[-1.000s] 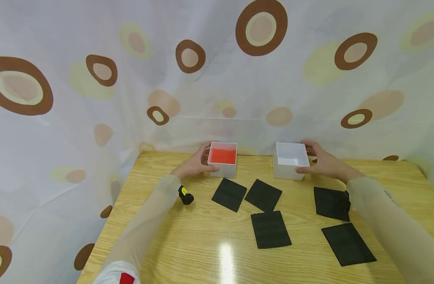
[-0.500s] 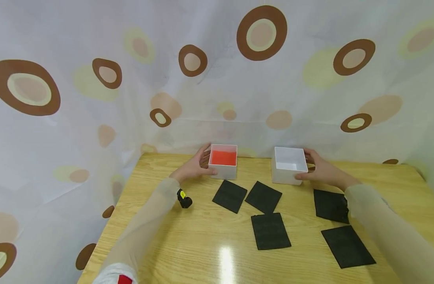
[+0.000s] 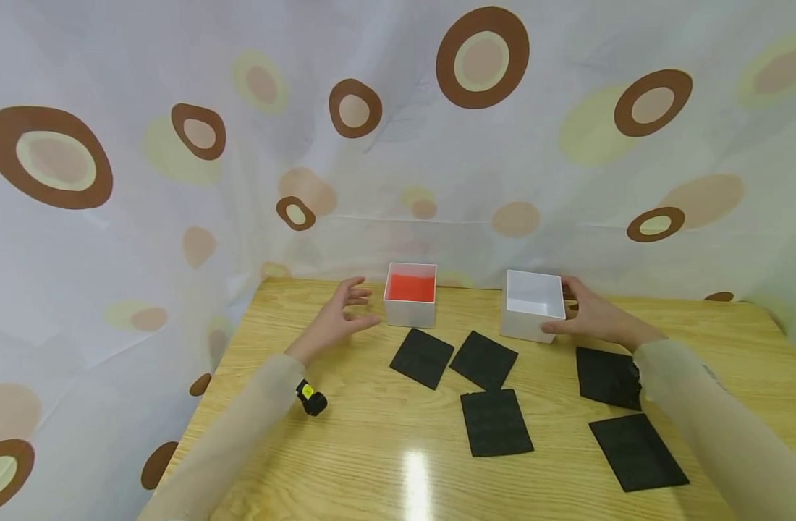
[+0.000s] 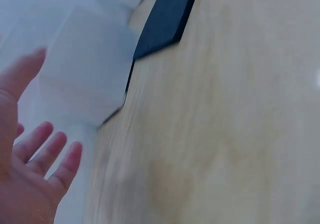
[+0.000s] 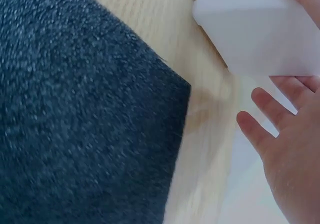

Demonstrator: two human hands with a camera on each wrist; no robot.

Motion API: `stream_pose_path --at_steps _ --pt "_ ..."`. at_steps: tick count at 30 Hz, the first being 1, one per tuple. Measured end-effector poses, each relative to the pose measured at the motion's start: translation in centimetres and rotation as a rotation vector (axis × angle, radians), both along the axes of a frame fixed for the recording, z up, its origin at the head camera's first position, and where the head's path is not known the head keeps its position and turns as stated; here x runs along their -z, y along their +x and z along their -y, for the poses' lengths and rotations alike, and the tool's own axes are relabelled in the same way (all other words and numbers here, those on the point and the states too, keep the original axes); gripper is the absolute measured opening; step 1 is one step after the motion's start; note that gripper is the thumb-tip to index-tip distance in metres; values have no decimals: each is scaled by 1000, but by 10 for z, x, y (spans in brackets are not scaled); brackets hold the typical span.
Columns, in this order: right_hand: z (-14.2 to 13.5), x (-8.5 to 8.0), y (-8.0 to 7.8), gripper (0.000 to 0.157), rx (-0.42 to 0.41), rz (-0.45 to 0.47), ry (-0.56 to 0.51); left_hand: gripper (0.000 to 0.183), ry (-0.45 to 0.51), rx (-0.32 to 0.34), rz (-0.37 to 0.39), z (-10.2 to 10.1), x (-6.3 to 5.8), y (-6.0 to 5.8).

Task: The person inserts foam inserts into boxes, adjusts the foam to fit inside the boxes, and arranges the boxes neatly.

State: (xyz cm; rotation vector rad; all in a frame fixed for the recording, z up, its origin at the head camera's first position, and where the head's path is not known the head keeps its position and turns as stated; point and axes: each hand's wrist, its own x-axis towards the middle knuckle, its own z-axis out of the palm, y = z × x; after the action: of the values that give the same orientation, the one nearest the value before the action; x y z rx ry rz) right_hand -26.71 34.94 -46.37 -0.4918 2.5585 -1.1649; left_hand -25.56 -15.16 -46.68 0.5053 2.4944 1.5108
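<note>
My left hand point(image 3: 333, 318) is off to the left of a square white box point(image 3: 409, 312) whose inside shows a red layer point(image 3: 411, 287). Its fingers are spread and relaxed with nothing between them; the left wrist view shows a gap between these fingers point(image 4: 65, 166) and the box point(image 4: 90, 59). My right hand point(image 3: 593, 315) grips the right side of a second white box point(image 3: 533, 327), which has a plain white inside. The right thumb lies at the front corner and the fingers reach behind. In the right wrist view, two fingers extend below that box point(image 5: 260, 34).
Several black felt-like squares lie on the wooden table point(image 3: 346, 449): one point(image 3: 422, 358) before the left box, others point(image 3: 484, 359) near the middle, and two at the right, one point(image 3: 606, 376) partly under the right wrist. A patterned curtain point(image 3: 463, 174) hangs behind the boxes.
My left hand has let go of the box with the red layer and drawn back left. The right hand still holds its box, which sits slightly nearer than one second ago.
</note>
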Motion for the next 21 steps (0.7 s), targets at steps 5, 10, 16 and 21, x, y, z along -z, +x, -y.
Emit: stream_pose_path --at_steps 5,10,16,21 --pt "1 -3 2 105 -6 11 20 63 -60 84 -95 -5 0 33" --pt "-1 -4 2 105 0 31 2 64 -273 264 -174 -19 0 48" --pt "1 -6 -1 105 9 48 5 77 -355 377 -206 -31 2 39" --pt "-2 -7 2 104 12 54 28 78 -421 429 -195 -45 7 32"
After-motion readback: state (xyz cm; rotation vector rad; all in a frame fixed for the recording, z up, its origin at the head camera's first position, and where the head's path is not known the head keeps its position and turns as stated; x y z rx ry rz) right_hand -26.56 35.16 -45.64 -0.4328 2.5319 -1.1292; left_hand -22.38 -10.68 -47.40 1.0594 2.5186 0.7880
